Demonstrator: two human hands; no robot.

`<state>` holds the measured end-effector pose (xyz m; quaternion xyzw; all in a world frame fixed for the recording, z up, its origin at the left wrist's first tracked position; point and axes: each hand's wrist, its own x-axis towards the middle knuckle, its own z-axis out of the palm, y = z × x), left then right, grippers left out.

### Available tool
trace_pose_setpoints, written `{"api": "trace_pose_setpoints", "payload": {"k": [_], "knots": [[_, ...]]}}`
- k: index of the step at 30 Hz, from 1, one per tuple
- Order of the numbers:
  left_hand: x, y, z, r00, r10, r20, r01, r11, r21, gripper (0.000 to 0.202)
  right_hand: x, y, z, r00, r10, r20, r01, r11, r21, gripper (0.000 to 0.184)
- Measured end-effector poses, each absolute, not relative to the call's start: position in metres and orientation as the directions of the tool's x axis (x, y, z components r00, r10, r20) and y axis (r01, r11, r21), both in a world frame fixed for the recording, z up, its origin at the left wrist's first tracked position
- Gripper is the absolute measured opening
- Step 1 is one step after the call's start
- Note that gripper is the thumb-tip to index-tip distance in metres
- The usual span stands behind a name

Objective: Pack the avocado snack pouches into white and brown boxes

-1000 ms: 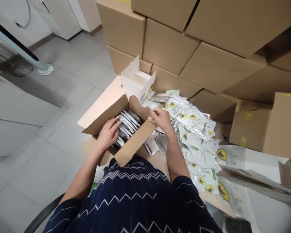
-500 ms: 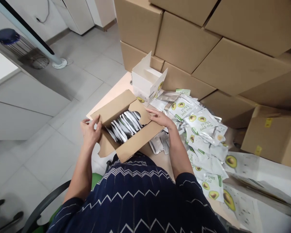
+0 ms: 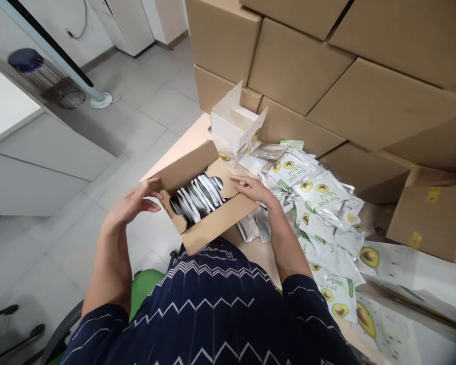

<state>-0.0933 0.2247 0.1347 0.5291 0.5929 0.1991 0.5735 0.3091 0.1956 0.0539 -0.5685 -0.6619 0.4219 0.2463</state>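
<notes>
A brown cardboard box (image 3: 216,223) stands tilted in front of my body, its long flaps spread up and outward. Inside it a row of white sachets (image 3: 199,197) is packed on edge. My left hand (image 3: 142,198) is at the box's left end, fingers apart, by the corner of the far long flap. The left end flap (image 3: 174,215) now leans in over the sachets. My right hand (image 3: 253,190) lies with fingers stretched out on the right end flap (image 3: 224,177), which has a rounded notch and is folded inward.
To the right lies a heap of avocado-print sachets (image 3: 319,195). An open white carton (image 3: 233,126) stands behind the brown box. Large stacked cartons (image 3: 300,66) wall off the back. A green chair (image 3: 146,284) and tiled floor (image 3: 133,121) are at the left.
The left end flap has swung from hanging outward to folded in over the sachets. My left hand has opened its fingers and shifted; my right hand stays on its flap.
</notes>
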Motion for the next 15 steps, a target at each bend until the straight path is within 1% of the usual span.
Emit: {"api": "trace_pose_setpoints", "payload": {"k": [2,4,6,7,8,9,10,12,14,15], "knots": [[-0.084,0.220,0.126,0.236,0.862,-0.449,0.339,0.360,0.869,0.087,0.312,0.195,0.050,-0.238,0.959,-0.155,0.519,-0.010,-0.855,0.045],[-0.079,0.209,0.115,0.281,0.870,-0.405,0.366,0.293,0.883,0.083,0.317,0.193,0.047,-0.232,0.957,-0.175,0.480,-0.044,-0.876,0.044],[-0.077,0.191,0.105,0.354,0.877,-0.325,0.444,0.148,0.884,0.073,0.322,0.188,0.044,-0.229,0.951,-0.206,0.444,-0.087,-0.892,0.045],[-0.078,0.180,0.100,0.394,0.876,-0.278,0.503,0.048,0.863,0.065,0.325,0.185,0.042,-0.239,0.948,-0.209,0.434,-0.088,-0.897,0.047],[-0.080,0.168,0.096,0.427,0.873,-0.234,0.567,-0.058,0.822,0.057,0.328,0.182,0.041,-0.259,0.945,-0.198,0.431,-0.070,-0.900,0.048],[-0.081,0.156,0.093,0.476,0.854,-0.209,0.628,-0.163,0.761,0.053,0.330,0.178,0.041,-0.288,0.941,-0.178,0.435,-0.037,-0.900,0.048],[-0.082,0.144,0.089,0.529,0.825,-0.198,0.671,-0.264,0.693,0.054,0.331,0.175,0.041,-0.317,0.935,-0.157,0.443,0.000,-0.897,0.048],[-0.082,0.124,0.081,0.611,0.767,-0.195,0.712,-0.425,0.558,0.066,0.332,0.168,0.041,-0.367,0.920,-0.140,0.470,0.053,-0.881,0.050],[-0.080,0.111,0.070,0.641,0.747,-0.175,0.720,-0.507,0.474,0.073,0.332,0.164,0.044,-0.385,0.911,-0.150,0.513,0.076,-0.855,0.057],[-0.079,0.108,0.064,0.638,0.755,-0.149,0.720,-0.518,0.462,0.072,0.330,0.163,0.046,-0.382,0.912,-0.153,0.535,0.083,-0.841,0.060]]}}
